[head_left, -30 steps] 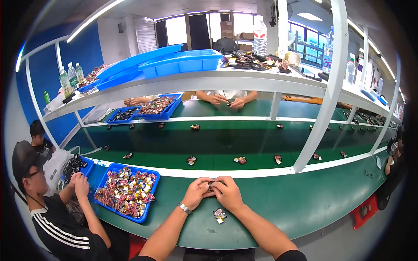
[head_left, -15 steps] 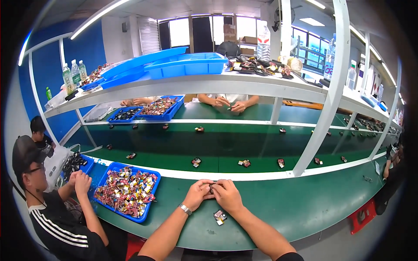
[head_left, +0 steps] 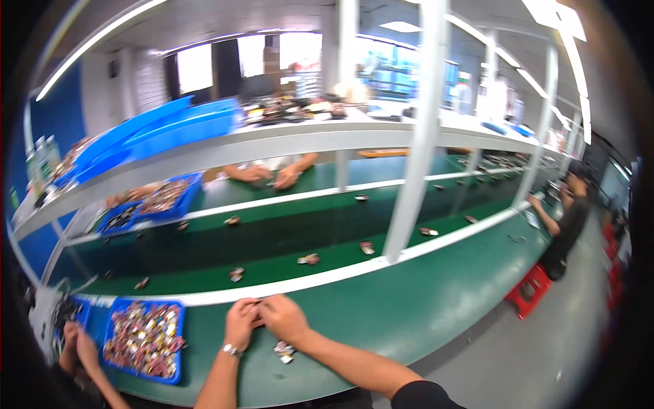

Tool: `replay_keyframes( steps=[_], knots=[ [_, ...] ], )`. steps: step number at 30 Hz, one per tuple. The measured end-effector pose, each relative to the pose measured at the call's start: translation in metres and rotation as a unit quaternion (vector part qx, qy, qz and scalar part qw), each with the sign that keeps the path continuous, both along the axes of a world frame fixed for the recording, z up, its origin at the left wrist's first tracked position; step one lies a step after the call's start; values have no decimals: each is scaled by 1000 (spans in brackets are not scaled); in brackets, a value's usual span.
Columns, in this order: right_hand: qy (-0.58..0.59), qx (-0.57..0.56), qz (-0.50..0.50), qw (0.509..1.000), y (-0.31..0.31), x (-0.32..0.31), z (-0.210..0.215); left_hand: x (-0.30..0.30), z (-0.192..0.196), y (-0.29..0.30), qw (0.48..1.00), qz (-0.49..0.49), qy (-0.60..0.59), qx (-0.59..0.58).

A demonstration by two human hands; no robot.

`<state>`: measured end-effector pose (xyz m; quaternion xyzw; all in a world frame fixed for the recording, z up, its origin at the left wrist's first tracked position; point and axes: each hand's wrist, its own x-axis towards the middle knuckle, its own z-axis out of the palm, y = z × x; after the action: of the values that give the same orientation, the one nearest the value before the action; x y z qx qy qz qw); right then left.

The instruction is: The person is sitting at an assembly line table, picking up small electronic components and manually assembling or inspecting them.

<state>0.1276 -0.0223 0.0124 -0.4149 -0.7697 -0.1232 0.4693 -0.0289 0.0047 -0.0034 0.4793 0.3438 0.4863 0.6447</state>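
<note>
The long green counter (head_left: 436,293) has a smooth surface with a soft, satin sheen. Glossy moulded plastic forms the blue rectangular tray (head_left: 179,365) and the red stool (head_left: 530,292); the long blue bins (head_left: 184,125) on the shelf look like the same smooth plastic. The straight white posts (head_left: 414,163) appear to be painted metal, evenly smooth. The silver wristwatch (head_left: 231,350) gleams like polished metal, while the black sleeve (head_left: 424,395) is matt cloth. The small red, white and yellow parts (head_left: 144,341) glint in places, their exact material blurred.
</note>
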Motion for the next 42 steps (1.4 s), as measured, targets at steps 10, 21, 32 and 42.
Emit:
replay_keyframes(
  steps=[10, 21, 32, 42],
  knots=[
    [56, -65, 41, 995, -4, 1, 3, 10, 5, 1, 999, 32, -29, -11],
    [131, -151, -76, 977, 107, 32, -11, 10, 11, 1, 999, -10, -36, -3],
    [149, -96, -251, 952, 90, 173, -12, 19, 23, 2, 999, -30, -36, -16],
    [180, -279, -254, 908, 105, 171, -19, 5, 18, 0, 999, -27, -16, -10]
  ],
)
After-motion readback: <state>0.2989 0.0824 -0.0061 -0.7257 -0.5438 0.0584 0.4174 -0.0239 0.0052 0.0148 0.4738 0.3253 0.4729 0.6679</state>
